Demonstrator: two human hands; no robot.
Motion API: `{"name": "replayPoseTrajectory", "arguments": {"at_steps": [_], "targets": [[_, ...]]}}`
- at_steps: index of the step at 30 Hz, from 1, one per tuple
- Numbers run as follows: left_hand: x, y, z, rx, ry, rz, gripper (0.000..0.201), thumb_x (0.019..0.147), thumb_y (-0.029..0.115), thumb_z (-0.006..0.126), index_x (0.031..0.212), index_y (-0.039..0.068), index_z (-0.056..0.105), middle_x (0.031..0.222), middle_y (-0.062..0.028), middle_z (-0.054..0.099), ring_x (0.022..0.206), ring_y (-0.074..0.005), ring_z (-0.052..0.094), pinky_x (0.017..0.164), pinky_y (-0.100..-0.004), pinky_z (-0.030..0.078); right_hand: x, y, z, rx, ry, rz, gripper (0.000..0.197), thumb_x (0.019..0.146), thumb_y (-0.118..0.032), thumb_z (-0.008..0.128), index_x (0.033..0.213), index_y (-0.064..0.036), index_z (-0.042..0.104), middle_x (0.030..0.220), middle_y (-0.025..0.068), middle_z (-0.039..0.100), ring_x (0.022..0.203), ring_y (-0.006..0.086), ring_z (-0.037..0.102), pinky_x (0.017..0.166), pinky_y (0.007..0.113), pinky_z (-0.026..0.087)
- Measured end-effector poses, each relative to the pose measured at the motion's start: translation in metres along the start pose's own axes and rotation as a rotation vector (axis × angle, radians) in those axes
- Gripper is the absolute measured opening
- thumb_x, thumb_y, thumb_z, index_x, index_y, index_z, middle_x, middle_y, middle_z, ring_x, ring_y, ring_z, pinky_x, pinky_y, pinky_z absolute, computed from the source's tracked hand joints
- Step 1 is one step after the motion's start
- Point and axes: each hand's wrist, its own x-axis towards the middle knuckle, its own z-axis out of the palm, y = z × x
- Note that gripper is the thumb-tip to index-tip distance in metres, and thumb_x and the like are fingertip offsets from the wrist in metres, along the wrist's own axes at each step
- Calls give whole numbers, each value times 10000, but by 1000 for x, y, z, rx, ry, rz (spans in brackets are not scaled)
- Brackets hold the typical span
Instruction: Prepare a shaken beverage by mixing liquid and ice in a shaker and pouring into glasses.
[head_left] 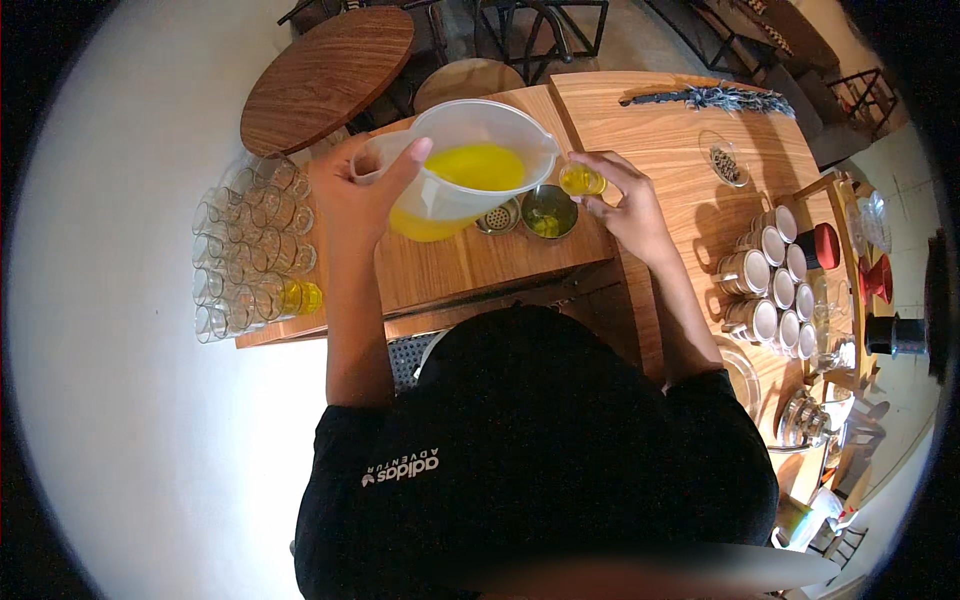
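My left hand (368,198) is wrapped round the handle of a large translucent plastic measuring jug (478,122), tilted to the right above the counter, with yellow liquid inside. In my right hand (632,205) a small clear glass (582,179) is gripped between thumb and fingers, with yellow liquid in it. The glass sits just right of the jug's spout; whether liquid is flowing cannot be made out. Below them on the counter stand a metal bowl (570,214) with some yellow-green contents and a round perforated metal strainer (497,217).
Rows of clear glasses (240,235) stand at the counter's left end; a near one (301,297) holds yellow liquid. To the right are stacked cups (762,272), a glass dish (738,178) with small dark pieces, and a feathery grey-blue duster (735,98). Behind stands a round wooden table (330,75).
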Motion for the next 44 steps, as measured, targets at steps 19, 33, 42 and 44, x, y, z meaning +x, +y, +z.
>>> {"name": "replayPoseTrajectory", "arguments": {"at_steps": [19, 33, 42, 44], "targets": [[-22, 2, -17, -227, 302, 74, 231, 842, 184, 866, 873, -19, 758, 727, 20, 660, 593, -32, 511, 551, -213, 356, -2, 3, -8, -581, -80, -389, 564, 716, 101, 683, 1234, -112, 753, 1209, 86, 643, 1228, 270, 577, 1246, 545, 295], [26, 24, 27, -553, 176, 83, 204, 914, 195, 799, 860, 5, 746, 651, 63, 568, 515, -5, 420, 463, -214, 259, -44, 11, -9, -145, 474, 0, 604, 773, -18, 833, 1342, -82, 639, 1176, 98, 681, 1160, 246, 631, 1097, 423, 448], [84, 26, 139, -631, -47, 33, 262, 920, 253, 806, 899, 16, 696, 595, 70, 480, 470, -22, 398, 428, -202, 294, -89, 74, -32, -220, 765, 364, 682, 803, 16, 834, 1416, -58, 544, 1157, 95, 706, 1023, 164, 658, 893, 318, 571], [86, 20, 168, -702, -61, 37, 356, 905, 288, 823, 1024, -30, 713, 599, 58, 499, 474, -24, 415, 434, -210, 316, -90, 80, -33, -201, 787, 370, 646, 811, 37, 781, 1402, -88, 552, 1146, 144, 729, 1066, 288, 702, 914, 393, 579]]}}
